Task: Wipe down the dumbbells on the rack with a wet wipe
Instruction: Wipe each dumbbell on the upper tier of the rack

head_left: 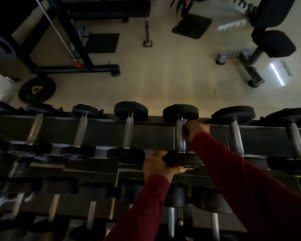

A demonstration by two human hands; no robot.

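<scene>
dumbbell (181, 134) | handle runs near-to-far | both hands on it

seven dumbbells (180, 134) top row, two hands (159, 165).

dumbbells (180, 134) in row on rack (151, 134) | lower row nearer | benches (273, 42) on floor (163, 80) beyond

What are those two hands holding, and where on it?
The left hand grips the near end weight of one dumbbell on the rack. The right hand presses a whitish wipe against the far end of its metal handle.
</scene>
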